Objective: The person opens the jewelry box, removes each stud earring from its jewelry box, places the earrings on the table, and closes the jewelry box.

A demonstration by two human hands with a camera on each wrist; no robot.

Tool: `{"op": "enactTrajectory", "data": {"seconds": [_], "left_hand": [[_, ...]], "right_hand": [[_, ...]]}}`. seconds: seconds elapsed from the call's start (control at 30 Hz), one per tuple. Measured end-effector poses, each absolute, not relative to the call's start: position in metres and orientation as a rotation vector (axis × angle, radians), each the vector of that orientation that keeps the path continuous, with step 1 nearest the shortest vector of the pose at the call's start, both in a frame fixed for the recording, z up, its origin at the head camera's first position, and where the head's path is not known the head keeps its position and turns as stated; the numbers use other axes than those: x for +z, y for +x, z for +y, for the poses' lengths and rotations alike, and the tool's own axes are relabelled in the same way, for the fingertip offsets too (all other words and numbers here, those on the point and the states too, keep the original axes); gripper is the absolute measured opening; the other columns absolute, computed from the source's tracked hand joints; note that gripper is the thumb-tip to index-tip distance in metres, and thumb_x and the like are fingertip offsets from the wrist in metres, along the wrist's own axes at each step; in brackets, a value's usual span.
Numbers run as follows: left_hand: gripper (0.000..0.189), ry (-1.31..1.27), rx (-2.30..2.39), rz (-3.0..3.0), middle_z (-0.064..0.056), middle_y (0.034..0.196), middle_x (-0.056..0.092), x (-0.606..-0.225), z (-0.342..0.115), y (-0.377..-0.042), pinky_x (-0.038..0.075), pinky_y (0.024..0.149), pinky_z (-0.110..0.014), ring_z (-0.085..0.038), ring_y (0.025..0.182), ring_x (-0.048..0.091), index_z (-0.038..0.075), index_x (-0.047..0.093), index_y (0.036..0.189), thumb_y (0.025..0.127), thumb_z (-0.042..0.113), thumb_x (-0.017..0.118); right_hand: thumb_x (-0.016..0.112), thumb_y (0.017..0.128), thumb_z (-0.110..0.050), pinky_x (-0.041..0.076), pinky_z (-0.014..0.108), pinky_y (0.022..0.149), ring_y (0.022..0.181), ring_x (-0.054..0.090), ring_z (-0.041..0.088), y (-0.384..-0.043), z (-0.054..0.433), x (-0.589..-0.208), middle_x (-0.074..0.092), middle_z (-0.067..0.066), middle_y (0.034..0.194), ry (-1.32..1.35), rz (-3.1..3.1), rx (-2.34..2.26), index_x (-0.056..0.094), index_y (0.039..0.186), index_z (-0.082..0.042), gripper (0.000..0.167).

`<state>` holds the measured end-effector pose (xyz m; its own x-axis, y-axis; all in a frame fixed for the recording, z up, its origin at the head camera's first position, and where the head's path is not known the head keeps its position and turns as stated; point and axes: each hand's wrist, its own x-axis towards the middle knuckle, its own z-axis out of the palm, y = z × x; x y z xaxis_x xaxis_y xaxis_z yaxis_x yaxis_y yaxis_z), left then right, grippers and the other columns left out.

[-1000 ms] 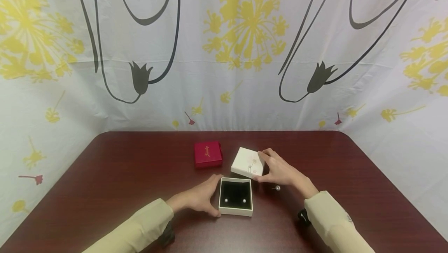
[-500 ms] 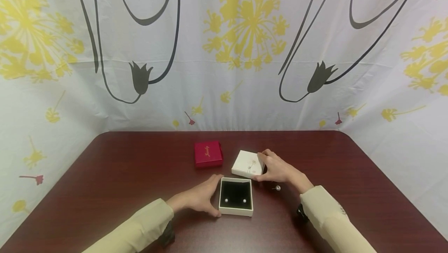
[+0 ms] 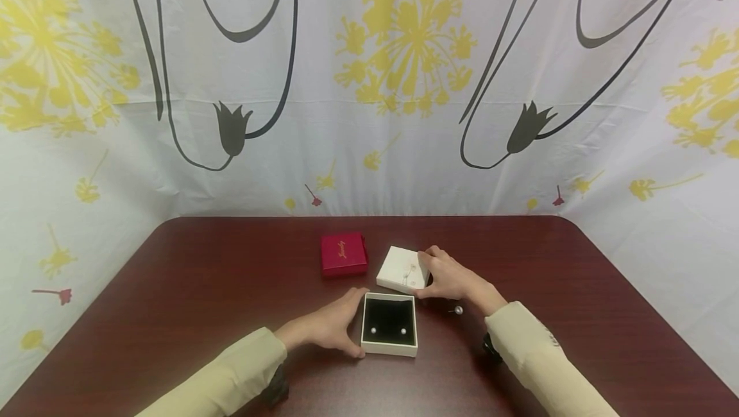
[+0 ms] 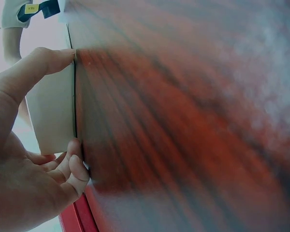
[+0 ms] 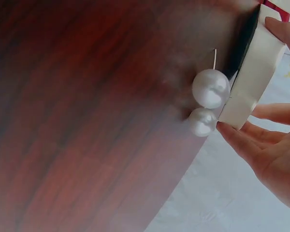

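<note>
A small white jewelry box (image 3: 389, 348) with a black insert stands uncovered at the front middle of the table. Two pearl studs (image 3: 403, 331) sit in the insert. My left hand (image 3: 330, 324) holds the box's left side, thumb at the near corner and fingers at the far one; the left wrist view shows the box wall (image 4: 53, 111) between them. Behind the box, my right hand (image 3: 453, 276) grips the right side of the white lid (image 3: 398, 268), which has a small printed design. In the right wrist view, thumb and fingers pinch the lid (image 5: 253, 72) from opposite sides.
A pearl earring (image 3: 458, 310) lies on the table right of the box; the right wrist view shows two pearls (image 5: 211, 89) and a thin post close by the lid. A red box (image 3: 344, 255) with gold lettering stands further back. A patterned curtain (image 3: 369, 167) borders the dark red table (image 3: 231, 263).
The lid and my right hand lowered slightly at first, then shifted a little left, to just behind the box. My left hand and the box have stayed in place.
</note>
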<state>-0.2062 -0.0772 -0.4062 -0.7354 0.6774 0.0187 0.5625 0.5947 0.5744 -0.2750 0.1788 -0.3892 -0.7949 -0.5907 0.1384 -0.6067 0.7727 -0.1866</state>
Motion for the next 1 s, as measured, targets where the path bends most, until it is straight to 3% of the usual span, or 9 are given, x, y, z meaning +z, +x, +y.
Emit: {"op": "enactTrajectory", "data": {"seconds": [0.43, 0.8, 1.0], "left_hand": [[0.088, 1.036, 0.850, 2.616, -0.004, 0.111, 0.041, -0.4075, -0.0771, -0.2072, 0.038, 0.095, -0.032, -0.016, 0.105, 0.043, 0.001, 0.031, 0.127, 0.057, 0.019, 0.081], [0.089, 1.020, 0.852, 2.615, -0.004, 0.112, 0.040, -0.4066, -0.0769, -0.2068, 0.037, 0.096, -0.032, -0.016, 0.106, 0.043, 0.000, 0.030, 0.128, 0.057, 0.019, 0.081], [0.090, 1.024, 0.847, 2.619, -0.004, 0.112, 0.040, -0.4072, -0.0768, -0.2067, 0.037, 0.096, -0.032, -0.016, 0.106, 0.042, 0.000, 0.029, 0.128, 0.057, 0.019, 0.081]], "right_hand": [[0.075, 0.063, -0.032, 0.046, 0.036, 0.069, 0.084, 0.051, 0.026, -0.2755, 0.1739, -0.3884, 0.048, 0.022, 0.106, 0.909, -2.978, 0.286, 0.043, 0.121, 0.013, 0.081], [0.074, 0.064, -0.033, 0.046, 0.037, 0.066, 0.089, 0.049, 0.026, -0.2741, 0.1703, -0.3853, 0.047, 0.022, 0.111, 0.847, -3.029, 0.278, 0.042, 0.124, 0.010, 0.081], [0.075, 0.065, -0.033, 0.046, 0.044, 0.077, 0.104, 0.047, 0.034, -0.2716, 0.1713, -0.3852, 0.042, 0.028, 0.122, 0.858, -3.007, 0.294, 0.042, 0.125, 0.008, 0.080]]}}
